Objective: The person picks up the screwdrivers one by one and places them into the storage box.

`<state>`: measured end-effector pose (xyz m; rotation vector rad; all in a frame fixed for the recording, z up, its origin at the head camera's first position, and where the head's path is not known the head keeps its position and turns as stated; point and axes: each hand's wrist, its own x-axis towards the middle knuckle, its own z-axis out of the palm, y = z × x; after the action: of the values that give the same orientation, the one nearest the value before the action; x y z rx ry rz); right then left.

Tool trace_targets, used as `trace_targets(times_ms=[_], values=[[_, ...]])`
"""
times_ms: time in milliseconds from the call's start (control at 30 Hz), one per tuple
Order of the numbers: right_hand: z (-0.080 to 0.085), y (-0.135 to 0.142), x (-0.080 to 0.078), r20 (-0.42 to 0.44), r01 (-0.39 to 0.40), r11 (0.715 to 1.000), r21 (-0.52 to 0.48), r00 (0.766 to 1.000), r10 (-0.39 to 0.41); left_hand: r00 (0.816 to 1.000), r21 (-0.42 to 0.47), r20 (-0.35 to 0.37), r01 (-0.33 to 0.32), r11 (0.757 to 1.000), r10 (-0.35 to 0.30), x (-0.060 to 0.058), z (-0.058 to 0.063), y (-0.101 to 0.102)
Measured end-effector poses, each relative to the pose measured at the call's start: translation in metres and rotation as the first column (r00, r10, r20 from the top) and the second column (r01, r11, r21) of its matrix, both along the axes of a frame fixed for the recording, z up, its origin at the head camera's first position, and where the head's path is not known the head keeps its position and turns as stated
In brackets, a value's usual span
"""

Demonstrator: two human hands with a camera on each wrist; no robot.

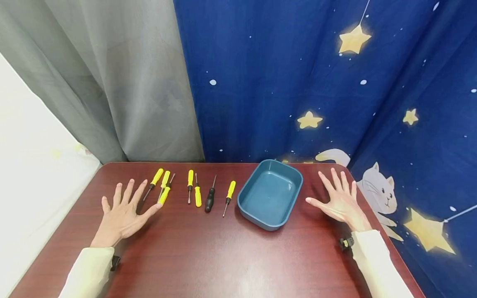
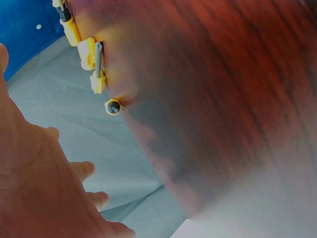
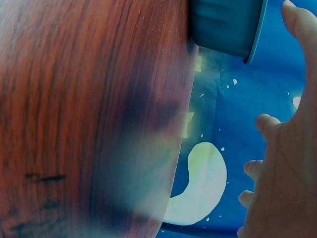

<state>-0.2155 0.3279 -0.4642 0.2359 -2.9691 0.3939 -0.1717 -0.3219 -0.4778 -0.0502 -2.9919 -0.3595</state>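
Observation:
My left hand [image 1: 122,217] is spread flat with straight fingers over the left side of the table, holding nothing. Its thumb tip overlaps a yellow-handled screwdriver [image 1: 165,195] in the head view. Around that one lie two more yellow screwdrivers, one far left [image 1: 156,177] and one beside it [image 1: 165,179]. A blue-grey rectangular bin [image 1: 269,227] sits right of the middle, its inside bare. To its right my right hand [image 1: 340,203] is spread too, fingers straight and apart, with nothing in it. The right wrist view shows the bin's side [image 3: 225,25] beyond the thumb.
Between left hand and bin lie a yellow screwdriver [image 1: 190,180], another pointing away [image 1: 198,196], a black-handled screwdriver [image 1: 210,199] and a yellow one near the bin [image 1: 231,190]. Grey [image 1: 149,82] and blue starry curtains [image 1: 261,82] hang behind the dark red table [image 1: 208,256].

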Motion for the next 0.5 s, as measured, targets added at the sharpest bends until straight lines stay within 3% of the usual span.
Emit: trace_targets(times_ms=[267,500], values=[[-0.0018,-0.0014,-0.0013,-0.002,0.009,1.000,-0.007,1.000,-0.009,1.000,0.035,0.001,0.018,0.999,-0.018,-0.0011,-0.0011,0.0000],[0.0037,-0.0077,-0.0067,0.052,-0.005,0.998,-0.065,0.999,0.009,0.999,0.073,0.005,0.039,0.997,-0.040,-0.0035,-0.0014,-0.0011]])
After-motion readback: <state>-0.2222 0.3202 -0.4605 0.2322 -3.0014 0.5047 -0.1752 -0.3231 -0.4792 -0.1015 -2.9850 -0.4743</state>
